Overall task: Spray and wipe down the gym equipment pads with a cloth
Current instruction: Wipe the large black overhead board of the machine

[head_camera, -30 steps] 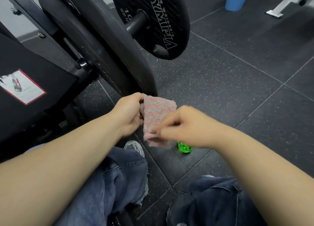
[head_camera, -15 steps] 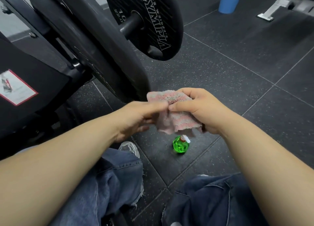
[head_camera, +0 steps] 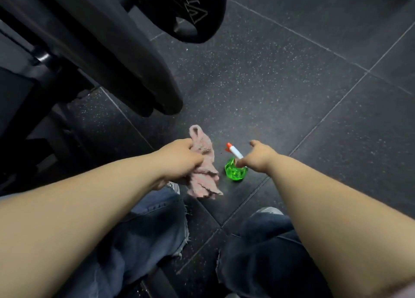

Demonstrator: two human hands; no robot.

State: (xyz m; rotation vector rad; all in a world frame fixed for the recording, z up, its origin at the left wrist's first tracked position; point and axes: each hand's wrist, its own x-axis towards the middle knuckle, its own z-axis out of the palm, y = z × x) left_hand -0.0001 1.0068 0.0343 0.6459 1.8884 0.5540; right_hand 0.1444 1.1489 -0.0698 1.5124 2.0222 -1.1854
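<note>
Cloth (head_camera: 202, 150) bunched tight in my left hand (head_camera: 179, 160); right hand (head_camera: 261, 156) spread wide over green spray bottle (head_camera: 234, 173), which stands on floor (head_camera: 292, 84), not closed on it yet. Nothing sprayed or wiped afaict, so prob. all left. Weight plate (head_camera: 112, 51) crowds in at left; can't see pads.

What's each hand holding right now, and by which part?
Left hand grips the cloth around its middle. Right hand is open at the neck of the bottle, holding nothing yet.
</note>
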